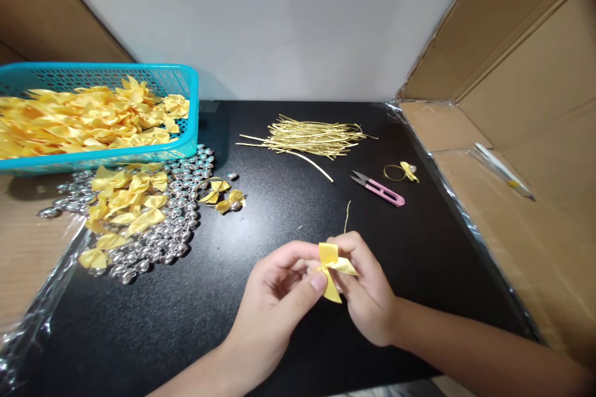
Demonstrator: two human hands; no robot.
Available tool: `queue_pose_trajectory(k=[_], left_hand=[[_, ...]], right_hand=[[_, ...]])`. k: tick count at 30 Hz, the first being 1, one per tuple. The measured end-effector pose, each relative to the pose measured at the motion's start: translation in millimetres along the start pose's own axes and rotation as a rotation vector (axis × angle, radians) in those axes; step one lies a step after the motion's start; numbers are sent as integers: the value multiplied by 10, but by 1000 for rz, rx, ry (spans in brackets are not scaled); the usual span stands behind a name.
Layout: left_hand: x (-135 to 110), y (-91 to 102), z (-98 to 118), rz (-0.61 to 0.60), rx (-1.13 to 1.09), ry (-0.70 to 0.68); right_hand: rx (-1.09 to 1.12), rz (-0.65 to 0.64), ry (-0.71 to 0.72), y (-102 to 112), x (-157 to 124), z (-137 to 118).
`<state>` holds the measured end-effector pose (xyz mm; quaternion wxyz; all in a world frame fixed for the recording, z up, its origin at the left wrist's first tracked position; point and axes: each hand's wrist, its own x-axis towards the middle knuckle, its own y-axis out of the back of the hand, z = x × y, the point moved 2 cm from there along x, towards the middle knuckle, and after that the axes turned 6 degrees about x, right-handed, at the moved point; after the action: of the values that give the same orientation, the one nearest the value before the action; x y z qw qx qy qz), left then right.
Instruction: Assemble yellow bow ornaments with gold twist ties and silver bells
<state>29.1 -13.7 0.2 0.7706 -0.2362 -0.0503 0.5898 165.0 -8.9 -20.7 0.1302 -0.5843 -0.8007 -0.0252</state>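
Note:
A yellow ribbon bow point(328, 254) is pinched between the thumb and index finger of my left hand point(274, 304), above the near part of the black table. My right hand point(370, 294) is closed right beside it, its fingertips partly hidden behind the bow. From behind the right index finger a thin gold cord point(347, 217) sticks up; how it joins the bow is hidden. To the right lie pink thread snips point(384, 191) and a gold cord loop with a bow point(408, 171) on it.
A turquoise basket point(194, 111) full of yellow bows stands back left. Before it, loose bows point(135, 198) lie over many silver beads point(179, 223). A bundle of gold cords point(316, 138) rests at the back middle. Cardboard walls point(535, 62) flank the black table point(153, 329).

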Motion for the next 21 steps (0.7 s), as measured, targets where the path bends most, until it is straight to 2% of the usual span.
queue_pose_trajectory(k=[8, 15, 21], left_hand=[[19, -10, 9, 31, -42, 75], [23, -41, 44, -27, -121, 88], [38, -35, 40, -12, -158, 113]], right_hand=[[63, -29, -19, -26, 24, -17], [94, -34, -56, -31, 36, -36], [107, -39, -71, -30, 36, -20]])
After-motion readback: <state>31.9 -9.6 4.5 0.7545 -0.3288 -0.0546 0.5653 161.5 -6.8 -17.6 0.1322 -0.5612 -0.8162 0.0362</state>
